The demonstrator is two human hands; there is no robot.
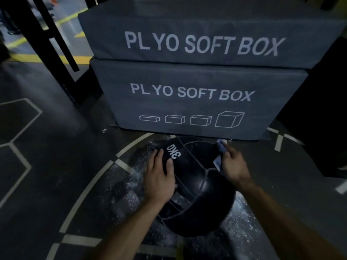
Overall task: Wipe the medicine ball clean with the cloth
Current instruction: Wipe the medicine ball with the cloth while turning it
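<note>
A black medicine ball (pixel 195 186) marked "3KG" in white sits on the dark gym floor (pixel 56 166), inside a curved white floor line, with pale wet-looking speckles scattered on the floor around it. The left hand (pixel 159 177) lies flat on the ball's left upper side, fingers straight and spread just beside the "3KG" print. The right hand (pixel 232 166) is on the ball's upper right, fingers curled round a small pale blue cloth (pixel 220 152) that it presses against the surface; the cloth shows above and below the fingers. The 2 hands are apart, one on each side of the ball. Just behind the ball stand 2 stacked grey boxes (pixel 197 91), each printed "PLYO SOFT BOX"; the lower also carries 4 box outlines. Farther left, black rack posts (pixel 47 40) rise near yellow floor stripes (pixel 28 57).
</note>
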